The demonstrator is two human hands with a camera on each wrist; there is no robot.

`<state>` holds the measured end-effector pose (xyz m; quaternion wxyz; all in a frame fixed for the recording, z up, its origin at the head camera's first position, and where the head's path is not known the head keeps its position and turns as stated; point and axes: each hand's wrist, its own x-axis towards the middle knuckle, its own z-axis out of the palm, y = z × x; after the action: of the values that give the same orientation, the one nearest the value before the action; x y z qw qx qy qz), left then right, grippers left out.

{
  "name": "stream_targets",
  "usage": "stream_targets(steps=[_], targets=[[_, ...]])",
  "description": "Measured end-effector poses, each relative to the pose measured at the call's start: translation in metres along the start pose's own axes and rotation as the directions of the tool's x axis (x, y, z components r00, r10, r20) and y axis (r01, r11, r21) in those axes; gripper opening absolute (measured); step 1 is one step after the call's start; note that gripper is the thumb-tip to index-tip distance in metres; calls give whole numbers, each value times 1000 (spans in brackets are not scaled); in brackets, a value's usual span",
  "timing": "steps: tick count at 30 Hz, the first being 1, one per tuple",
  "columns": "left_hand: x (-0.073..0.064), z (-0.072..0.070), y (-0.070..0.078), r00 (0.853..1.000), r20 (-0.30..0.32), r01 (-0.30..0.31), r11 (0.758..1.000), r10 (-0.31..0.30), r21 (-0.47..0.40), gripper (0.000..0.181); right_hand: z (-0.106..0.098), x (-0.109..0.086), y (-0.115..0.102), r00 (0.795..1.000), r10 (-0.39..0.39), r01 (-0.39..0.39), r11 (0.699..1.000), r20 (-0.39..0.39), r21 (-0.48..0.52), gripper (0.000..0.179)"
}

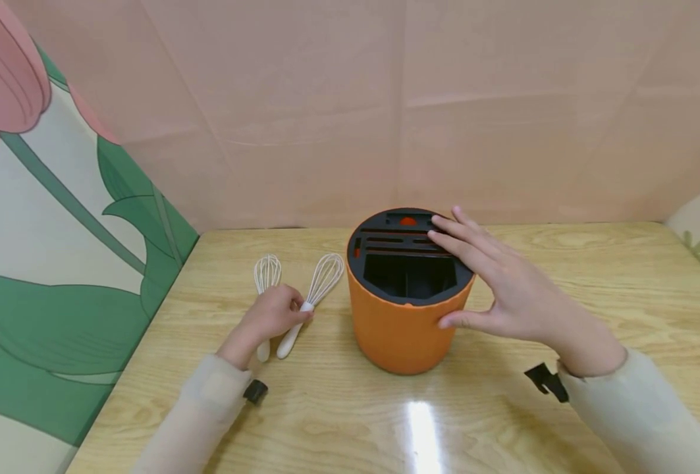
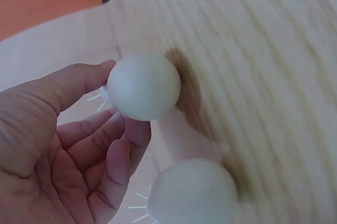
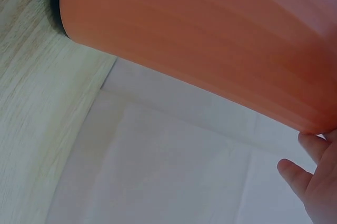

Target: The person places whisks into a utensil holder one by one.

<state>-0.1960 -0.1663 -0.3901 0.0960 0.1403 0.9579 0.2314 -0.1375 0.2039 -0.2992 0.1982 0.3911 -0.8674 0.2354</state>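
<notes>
Two whisks with white handles lie side by side on the table. My left hand (image 1: 272, 313) pinches the handle of the right-hand whisk (image 1: 324, 276) between thumb and fingers. Under that same hand passes the left-hand whisk (image 1: 267, 271), its handle partly hidden. Up close in the left wrist view, the rounded handle end of the pinched whisk (image 2: 145, 86) sits by the thumb tip. An orange knife and utensil holder (image 1: 405, 336) with a black slotted top stands upright to the right. My right hand (image 1: 512, 296) rests on its right side, fingers extended over the rim.
The light wood table (image 1: 338, 421) runs back to a pink-beige covered wall (image 1: 326, 118). On the left rises a panel printed with tulips (image 1: 77, 191). A black strap piece (image 1: 548, 382) hangs by the right sleeve, and another black piece (image 1: 256, 392) by the left.
</notes>
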Motion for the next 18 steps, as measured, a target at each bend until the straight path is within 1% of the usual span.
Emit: stream_targets(steps=[4,14,18], targets=[[-1,-2,1,1000,-5,-4,1000,4,4,21,0,-1,0,1000,-10,10,1000,-9,12,105],[-4,-9,1,999,-19,27,1000,-27,-2,26,1,-1,2,1000,-13,13,1000,-14,24,104],[-7,-12,2,1000,-24,18,1000,-19,-11,28,1,-1,2,1000,-20,21,999,-20,27,103]])
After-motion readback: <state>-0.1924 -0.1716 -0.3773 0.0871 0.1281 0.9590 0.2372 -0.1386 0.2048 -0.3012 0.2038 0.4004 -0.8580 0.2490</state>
